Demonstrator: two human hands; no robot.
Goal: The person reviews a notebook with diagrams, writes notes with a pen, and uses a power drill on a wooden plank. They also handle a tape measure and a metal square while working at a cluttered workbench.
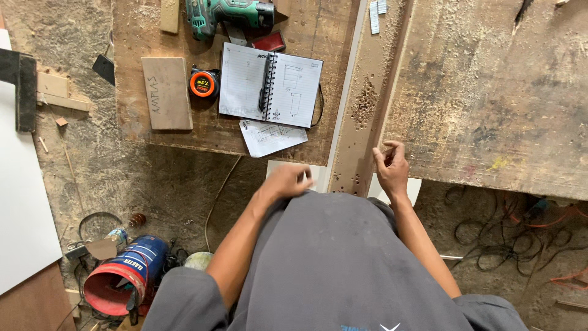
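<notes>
At six o'clock of the workbench, looking straight down over a grey shirt (331, 257). Right hand (391, 167) at the near end of the long wooden plank (362, 104), fingers curled narrow, fingertips pinched together at the plank's edge; whether something small sits between them, cannot tell. Left hand (288, 181) at seven o'clock of that plank end, blurred, fingers folded in over the edge of a white board (318, 175) poking out below the bench; grip or mere touch, cannot tell. Plank running twelve to six between two sawdusty tabletops, peppered with drill holes at its middle. At eleven o'clock of the left hand, an open spiral notebook (271, 86) with a black pen (265, 86) lying along the binding, a loose sketched paper (272, 136) just below it. Orange tape measure (203, 83) beside the notebook at nine o'clock, then a flat wooden block (166, 93). Green cordless drill (229, 15) up at twelve. Down at eight o'clock on the floor, a red-rimmed blue can (122, 279) lying on its side.
</notes>
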